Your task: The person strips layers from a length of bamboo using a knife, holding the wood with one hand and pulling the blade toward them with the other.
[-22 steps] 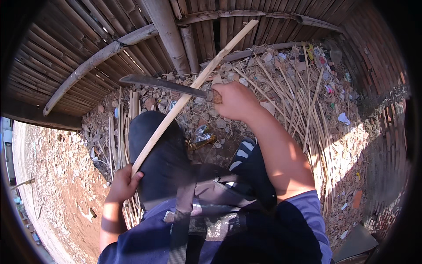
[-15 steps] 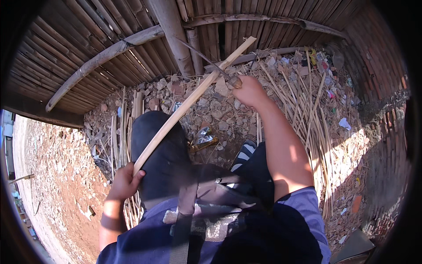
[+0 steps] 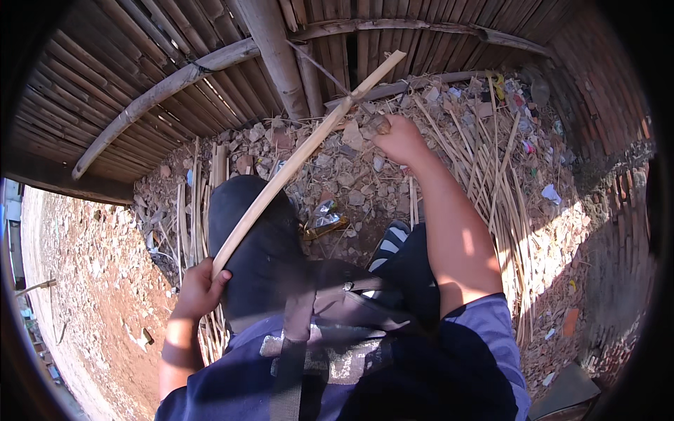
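A long pale strip of split bamboo [image 3: 281, 175] slants from lower left to upper right, across my dark-trousered left knee [image 3: 239, 200]. Its lower end is gripped by my left hand [image 3: 201, 290], the thumb lying along it. My right hand [image 3: 401, 140] is closed around the wooden handle of a long, thin-bladed knife [image 3: 319, 67]. That blade crosses the bamboo strip a little below its far end and points up and left. Where exactly its edge meets the wood is hard to make out.
Thin split strips [image 3: 484, 168] lie heaped at the right, and more strips [image 3: 189, 210] lie beside my left leg. Stones and a shiny wrapper [image 3: 325, 219] cover the ground between my feet. A slatted bamboo wall [image 3: 210, 91] with a thick post [image 3: 270, 52] stands ahead; a brick wall [image 3: 618, 210] rises right.
The knife blade has slid a little farther up the bamboo strip. The strip's far end has shifted slightly up and left; my left hand has stayed nearly in place.
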Demonstrator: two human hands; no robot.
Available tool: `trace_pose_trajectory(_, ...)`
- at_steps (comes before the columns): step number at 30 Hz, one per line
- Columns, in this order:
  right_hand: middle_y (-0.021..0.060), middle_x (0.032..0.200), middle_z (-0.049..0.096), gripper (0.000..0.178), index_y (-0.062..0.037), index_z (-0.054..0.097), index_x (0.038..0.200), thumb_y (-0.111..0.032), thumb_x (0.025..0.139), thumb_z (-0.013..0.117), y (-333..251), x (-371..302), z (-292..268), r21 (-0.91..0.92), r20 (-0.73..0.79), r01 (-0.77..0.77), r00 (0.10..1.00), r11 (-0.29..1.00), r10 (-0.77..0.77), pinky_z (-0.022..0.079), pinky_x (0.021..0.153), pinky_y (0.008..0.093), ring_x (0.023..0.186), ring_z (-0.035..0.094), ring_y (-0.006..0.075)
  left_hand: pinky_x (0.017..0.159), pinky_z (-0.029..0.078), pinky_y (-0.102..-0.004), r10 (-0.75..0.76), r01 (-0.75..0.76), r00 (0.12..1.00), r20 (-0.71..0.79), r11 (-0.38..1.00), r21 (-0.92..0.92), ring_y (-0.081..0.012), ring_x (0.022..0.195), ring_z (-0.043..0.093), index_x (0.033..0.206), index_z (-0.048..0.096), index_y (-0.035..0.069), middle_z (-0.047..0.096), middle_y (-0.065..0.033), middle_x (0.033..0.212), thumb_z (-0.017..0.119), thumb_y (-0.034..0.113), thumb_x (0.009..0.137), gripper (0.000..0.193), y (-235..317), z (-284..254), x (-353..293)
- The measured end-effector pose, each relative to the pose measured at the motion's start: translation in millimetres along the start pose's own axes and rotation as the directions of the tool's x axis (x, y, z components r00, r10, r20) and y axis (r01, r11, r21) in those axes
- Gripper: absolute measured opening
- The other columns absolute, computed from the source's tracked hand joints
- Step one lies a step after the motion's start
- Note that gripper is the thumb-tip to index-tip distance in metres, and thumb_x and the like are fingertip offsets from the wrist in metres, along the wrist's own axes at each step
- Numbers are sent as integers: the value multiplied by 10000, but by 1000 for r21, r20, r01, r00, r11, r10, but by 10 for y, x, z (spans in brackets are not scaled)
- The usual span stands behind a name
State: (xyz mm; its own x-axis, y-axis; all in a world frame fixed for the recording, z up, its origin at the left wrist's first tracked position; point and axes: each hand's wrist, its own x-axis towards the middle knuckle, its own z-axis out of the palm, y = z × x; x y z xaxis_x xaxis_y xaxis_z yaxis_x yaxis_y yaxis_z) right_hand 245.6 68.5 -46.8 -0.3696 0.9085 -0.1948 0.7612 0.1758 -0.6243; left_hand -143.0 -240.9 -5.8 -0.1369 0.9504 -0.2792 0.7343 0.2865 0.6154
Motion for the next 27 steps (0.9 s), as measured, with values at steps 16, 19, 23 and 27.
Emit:
trace_pose_trajectory(16,186,857,703,298,-81,689,1013,-197,739,699,-395,-190,-65,-96,-48,49,997,994,-54,540,784,496,879,686,403,577,461,-392,-11,9,998,64,999,41,-254,567,565,873,600,-12,586,-161,630,721,356,943,394,3,-43,-26)
trace_pose_trajectory(19,197,971,715,344,-78,703,1090,-228,780,703,-94,-64,-137,35,-171,-138,975,990,142,542,838,475,944,692,384,574,467,-411,51,-54,998,28,991,119,-317,573,589,847,586,-6,586,-183,634,716,383,942,421,54,-76,37)
trace_pose_trajectory(23,204,1046,717,387,-56,695,1127,-244,789,712,-289,-160,-187,-30,-230,-129,966,991,119,539,892,469,1015,680,387,588,479,-442,33,-40,998,51,989,141,-401,622,626,858,587,-2,597,-199,644,705,411,943,438,40,-101,22)
trace_pose_trajectory(27,198,1025,717,366,-47,687,1072,-249,768,714,-617,-351,-187,-161,-107,28,993,987,-46,540,881,471,1007,678,391,581,469,-406,27,-29,999,42,999,46,-320,578,594,881,597,-13,578,-176,621,711,380,947,415,-18,-12,9)
